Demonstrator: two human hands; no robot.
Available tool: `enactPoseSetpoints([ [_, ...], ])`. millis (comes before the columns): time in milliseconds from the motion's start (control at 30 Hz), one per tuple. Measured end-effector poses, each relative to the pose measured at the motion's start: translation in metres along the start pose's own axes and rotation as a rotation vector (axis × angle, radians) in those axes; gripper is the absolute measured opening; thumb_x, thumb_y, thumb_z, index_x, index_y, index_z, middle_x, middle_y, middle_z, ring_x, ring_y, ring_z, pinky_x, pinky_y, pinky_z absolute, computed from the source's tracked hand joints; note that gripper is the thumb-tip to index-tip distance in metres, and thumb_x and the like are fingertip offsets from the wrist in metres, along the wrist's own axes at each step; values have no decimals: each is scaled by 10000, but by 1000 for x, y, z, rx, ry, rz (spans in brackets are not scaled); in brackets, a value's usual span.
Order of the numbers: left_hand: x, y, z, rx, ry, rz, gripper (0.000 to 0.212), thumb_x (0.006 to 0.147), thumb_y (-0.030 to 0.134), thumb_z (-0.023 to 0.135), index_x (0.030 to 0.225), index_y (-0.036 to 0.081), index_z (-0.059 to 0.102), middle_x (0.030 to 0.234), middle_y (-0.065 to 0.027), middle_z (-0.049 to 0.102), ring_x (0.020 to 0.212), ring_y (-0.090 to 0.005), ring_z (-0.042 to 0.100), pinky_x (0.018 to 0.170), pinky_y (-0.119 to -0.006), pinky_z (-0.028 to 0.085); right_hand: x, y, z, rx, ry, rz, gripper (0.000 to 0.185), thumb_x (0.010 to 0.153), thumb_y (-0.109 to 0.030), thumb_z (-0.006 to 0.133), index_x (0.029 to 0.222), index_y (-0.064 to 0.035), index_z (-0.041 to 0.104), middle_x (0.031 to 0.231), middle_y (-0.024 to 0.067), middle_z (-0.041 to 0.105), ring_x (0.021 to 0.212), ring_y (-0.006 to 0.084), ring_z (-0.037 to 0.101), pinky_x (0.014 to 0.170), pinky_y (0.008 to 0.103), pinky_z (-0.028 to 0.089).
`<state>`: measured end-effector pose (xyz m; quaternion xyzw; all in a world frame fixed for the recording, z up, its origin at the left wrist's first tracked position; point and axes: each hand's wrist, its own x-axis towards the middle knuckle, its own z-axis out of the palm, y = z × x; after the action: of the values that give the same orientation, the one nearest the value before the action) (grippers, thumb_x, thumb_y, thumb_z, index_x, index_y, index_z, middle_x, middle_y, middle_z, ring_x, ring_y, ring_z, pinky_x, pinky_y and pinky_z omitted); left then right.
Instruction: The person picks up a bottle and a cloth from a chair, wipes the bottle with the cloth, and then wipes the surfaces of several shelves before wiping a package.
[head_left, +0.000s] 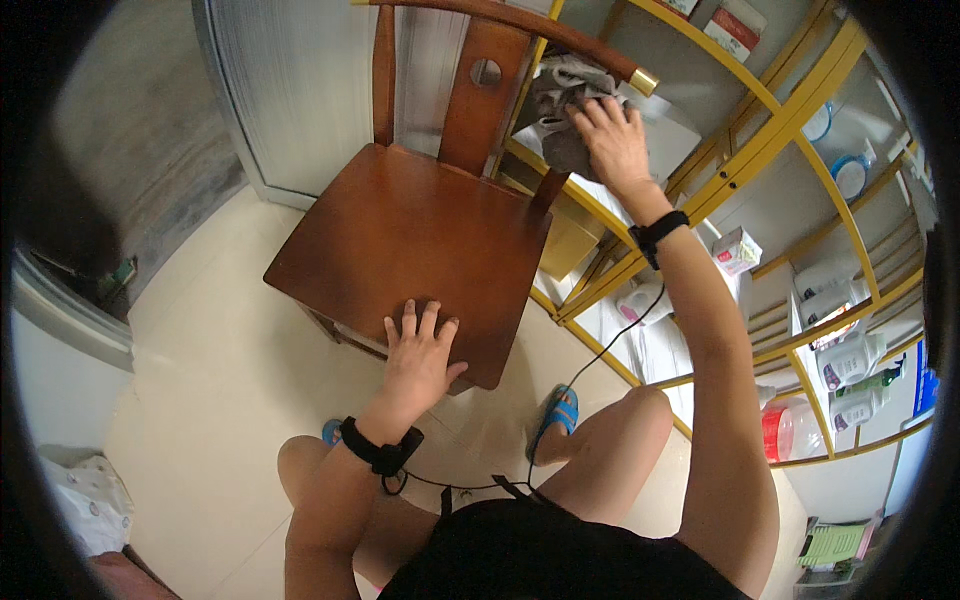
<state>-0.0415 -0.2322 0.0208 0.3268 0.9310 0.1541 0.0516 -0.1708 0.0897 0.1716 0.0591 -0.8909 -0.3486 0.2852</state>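
Note:
Before me stands a reddish-brown wooden chair (420, 232), its curved top rail (517, 21) ending in a brass-coloured cap. My left hand (421, 364) lies palm down on the seat near its front edge, fingers spread, holding nothing. A crumpled grey cloth (568, 150) is under my right hand (616, 142), which presses it around the chair's right back post, below the end of the top rail. The cloth hides most of that post. The back splat (472, 97) has a round hole near its top.
A yellow-framed shelf unit (742, 165) with bottles and boxes stands close on the right. Behind the chair is a ribbed panel door (315, 97). A black cable (592, 360) runs between my wristbands. A patterned white bag (94, 506) lies at lower left.

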Motion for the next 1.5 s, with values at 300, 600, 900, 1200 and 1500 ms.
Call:
enactPoseSetpoints([
  [300,-2,-5,2,-10,56,34,603,822,347,701,1326,107,474,1429,-152,315,1340,-422,260,1085,-610,236,-61,-118,79,439,-252,44,304,821,-87,539,1110,-132,621,1173,45,545,1228,254,416,872,495,453],
  [600,1,-7,7,12,41,65,601,843,361,669,1352,119,457,1446,-144,308,1356,-414,250,1089,-600,242,-119,-137,32,846,-197,526,500,765,-95,607,1258,-161,552,1182,130,535,1121,356,495,952,422,439],
  [900,3,-10,9,39,35,73,591,870,401,613,1364,131,433,1447,-144,305,1354,-410,262,1077,-597,242,-219,-193,-108,1216,-168,526,658,713,-55,662,1333,-175,482,1257,162,471,1143,383,469,936,443,463],
  [1200,1,-8,9,52,46,82,561,871,316,641,1359,138,430,1463,-152,305,1346,-415,271,1085,-520,281,-243,-235,-61,1680,102,955,608,769,-10,590,1348,-40,407,1291,203,451,1201,372,448,1030,399,369],
  [1500,0,-3,9,41,31,68,538,886,256,632,1368,149,417,1460,-150,302,1328,-422,299,1069,-505,320,-209,-224,-3,2058,68,1325,495,878,-63,523,1346,19,385,1257,252,525,1201,328,495,1017,367,377],
])
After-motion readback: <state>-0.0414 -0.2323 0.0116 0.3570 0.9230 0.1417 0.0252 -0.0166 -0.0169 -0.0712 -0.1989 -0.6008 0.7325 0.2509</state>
